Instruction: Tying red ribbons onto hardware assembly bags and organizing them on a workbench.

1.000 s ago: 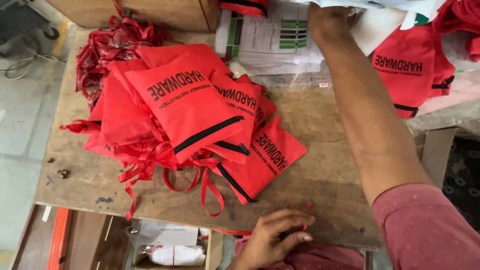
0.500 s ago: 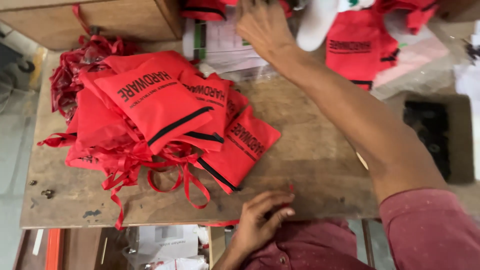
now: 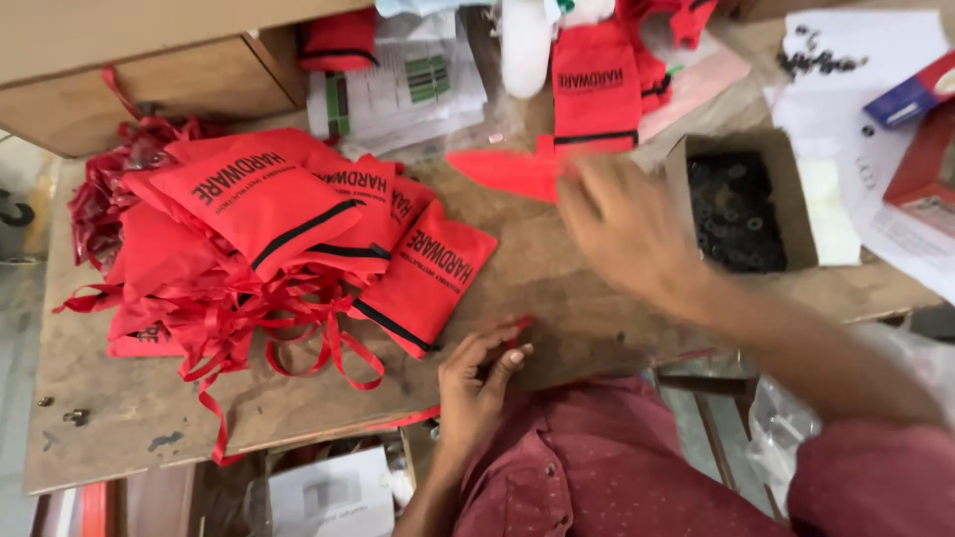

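Two bare hands work over a worn wooden table (image 3: 557,298). The right hand (image 3: 622,224) is blurred by motion; its fingers seem closed on one flat red pouch (image 3: 502,169), which it holds just above the tabletop, though the grip itself I cannot see clearly. The left hand (image 3: 477,383) rests at the near edge of the table, fingers half bent, pinching a thin red ribbon (image 3: 519,326). To the left lies a pile of red drawstring pouches (image 3: 288,229) with tangled ribbons. Beside the right hand stands an open cardboard box (image 3: 736,204) with small dark metal parts. I judge that a pouch is being brought near for handling; the next move needs both hands to open its mouth.
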